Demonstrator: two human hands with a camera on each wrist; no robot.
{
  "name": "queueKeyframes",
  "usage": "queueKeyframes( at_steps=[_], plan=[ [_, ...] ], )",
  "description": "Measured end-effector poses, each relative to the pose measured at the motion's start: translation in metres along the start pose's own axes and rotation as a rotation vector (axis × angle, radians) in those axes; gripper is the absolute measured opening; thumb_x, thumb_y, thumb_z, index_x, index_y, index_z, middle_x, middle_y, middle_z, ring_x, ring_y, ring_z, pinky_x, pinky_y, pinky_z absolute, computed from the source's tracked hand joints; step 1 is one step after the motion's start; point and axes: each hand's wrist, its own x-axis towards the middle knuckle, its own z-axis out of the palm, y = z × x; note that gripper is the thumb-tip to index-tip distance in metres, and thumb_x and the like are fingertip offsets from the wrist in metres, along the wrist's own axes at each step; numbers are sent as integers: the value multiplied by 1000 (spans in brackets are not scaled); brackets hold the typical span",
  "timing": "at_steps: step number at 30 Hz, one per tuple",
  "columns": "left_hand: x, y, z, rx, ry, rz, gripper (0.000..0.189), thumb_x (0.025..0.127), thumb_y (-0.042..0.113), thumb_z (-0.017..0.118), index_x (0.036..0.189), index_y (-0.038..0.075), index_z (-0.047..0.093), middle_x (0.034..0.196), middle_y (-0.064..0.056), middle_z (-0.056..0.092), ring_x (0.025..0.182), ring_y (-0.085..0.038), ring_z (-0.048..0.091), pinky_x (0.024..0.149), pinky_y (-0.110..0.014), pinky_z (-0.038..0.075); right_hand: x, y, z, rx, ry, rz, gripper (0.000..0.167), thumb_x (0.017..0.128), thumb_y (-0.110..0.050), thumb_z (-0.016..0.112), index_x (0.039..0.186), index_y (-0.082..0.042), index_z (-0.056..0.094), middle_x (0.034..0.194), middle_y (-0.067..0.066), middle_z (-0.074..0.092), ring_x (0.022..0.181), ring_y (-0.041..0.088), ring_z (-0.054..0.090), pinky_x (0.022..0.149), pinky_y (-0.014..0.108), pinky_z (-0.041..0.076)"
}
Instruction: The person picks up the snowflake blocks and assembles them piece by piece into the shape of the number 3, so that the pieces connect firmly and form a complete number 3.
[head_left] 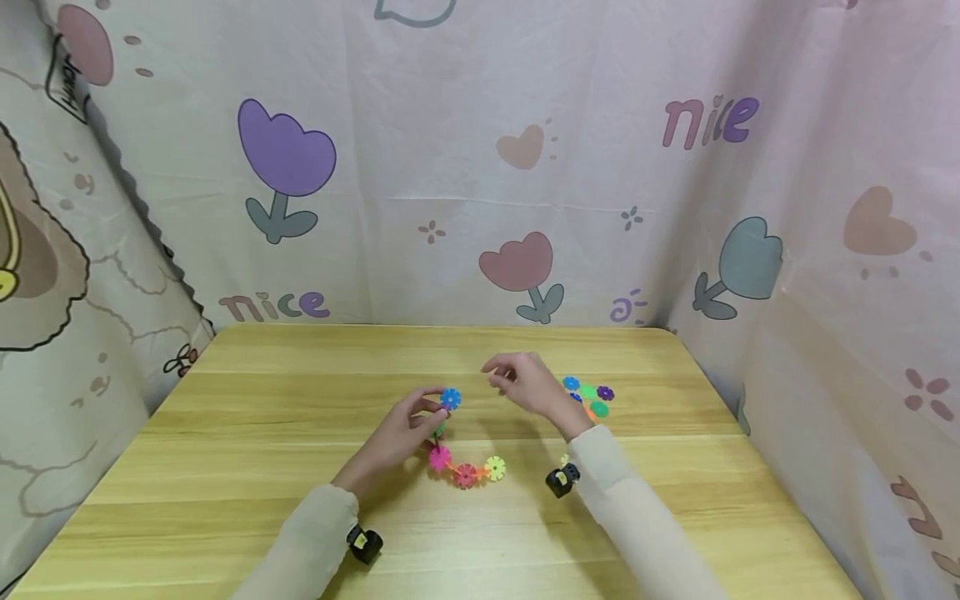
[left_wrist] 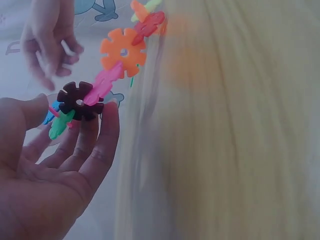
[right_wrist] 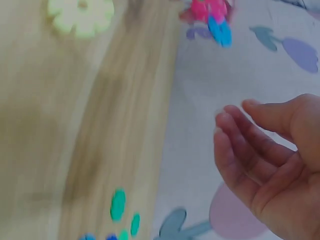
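My left hand (head_left: 401, 429) pinches the upper end of a chain of slotted plastic flower discs. At the top of that chain, beside my fingertips, is a blue disc (head_left: 451, 398). The lower part curves rightward through a pink disc (head_left: 439, 457) and a red disc (head_left: 465, 476) to a yellow disc (head_left: 495, 468). In the left wrist view, a dark disc (left_wrist: 66, 98), a green disc (left_wrist: 59, 127) and an orange disc (left_wrist: 122, 51) show along it. Right of the chain, my right hand (head_left: 531, 385) hovers with bent, relaxed fingers, nothing between them.
Several loose discs (head_left: 588, 392) in blue, green, purple and orange lie beyond my right wrist on the wooden table (head_left: 315, 367). A patterned cloth (head_left: 420, 167) hangs behind the table's far edge and along both sides.
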Motion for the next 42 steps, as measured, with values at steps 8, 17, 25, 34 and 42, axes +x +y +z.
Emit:
queueKeyframes(
  at_steps=[8, 17, 25, 34, 42],
  plan=[
    [-2, -1, -6, 6, -21, 46, 48, 108, 25, 56, 153, 23, 43, 132, -24, 57, 97, -37, 70, 78, -39, 64, -15, 30, -30, -159, -22, 54, 13, 94, 1, 70, 105, 0, 76, 93, 12, 75, 77, 14, 67, 72, 27, 60],
    [-3, -2, -7, 5, -35, 53, 50, 106, 28, 59, 154, 23, 45, 134, -25, 56, 103, -38, 70, 80, -41, 64, -31, 60, -39, -294, -151, 165, 16, 84, 7, 78, 99, 0, 76, 94, 11, 75, 86, 19, 68, 84, 38, 60],
    [-2, -2, -7, 11, -45, 62, 50, 105, 27, 61, 153, 19, 47, 132, -25, 58, 105, -38, 70, 80, -41, 64, -38, 77, -34, -320, -175, 206, 25, 78, 3, 85, 101, -2, 76, 95, 9, 73, 86, 20, 65, 83, 39, 59],
    [-2, -2, -7, 3, -47, 64, 45, 106, 26, 60, 150, 25, 49, 132, -26, 58, 101, -38, 70, 78, -40, 64, -39, 80, -32, -268, -184, 194, 20, 82, 8, 79, 100, -1, 77, 91, 9, 72, 82, 17, 63, 79, 35, 58],
    [-2, -2, -7, 3, -46, 58, 44, 106, 26, 59, 150, 26, 50, 131, -25, 58, 100, -38, 70, 78, -40, 64, -39, 81, -31, -272, -213, 230, 18, 81, 0, 84, 97, -5, 76, 90, 4, 70, 84, 16, 61, 82, 35, 57]
  ],
)
